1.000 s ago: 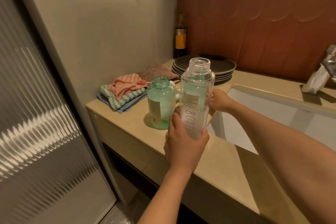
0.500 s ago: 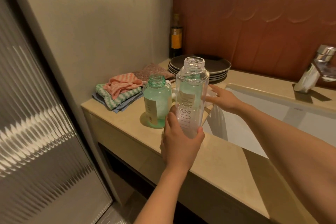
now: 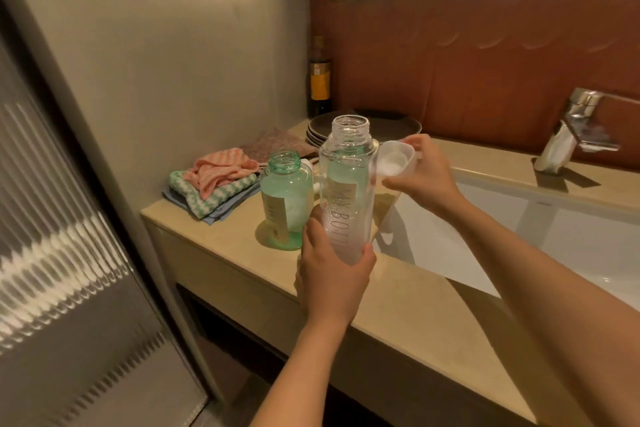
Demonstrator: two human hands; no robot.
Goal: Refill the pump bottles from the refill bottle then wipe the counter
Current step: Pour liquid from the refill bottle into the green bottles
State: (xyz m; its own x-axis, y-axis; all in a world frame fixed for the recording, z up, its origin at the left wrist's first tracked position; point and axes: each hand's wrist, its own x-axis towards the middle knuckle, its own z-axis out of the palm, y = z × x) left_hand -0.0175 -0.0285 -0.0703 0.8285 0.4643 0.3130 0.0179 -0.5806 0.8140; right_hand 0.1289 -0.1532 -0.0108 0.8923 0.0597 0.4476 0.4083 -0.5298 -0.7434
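- The right hand (image 3: 424, 180) has come up pinching a translucent cap (image 3: 396, 159) beside the open neck of the clear bottle (image 3: 346, 184).
- The left hand (image 3: 332, 276) grips its lower end; capping looks next.

We see a clear glossy plastic bottle (image 3: 348, 184), a smooth matt counter (image 3: 408, 308), soft woven cloths (image 3: 214, 184), and a shiny metal faucet (image 3: 581, 121).

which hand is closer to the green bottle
Left. The left hand grips the clear bottle just beside the base of the green bottle; the right hand is beyond the clear bottle, holding a small white cup.
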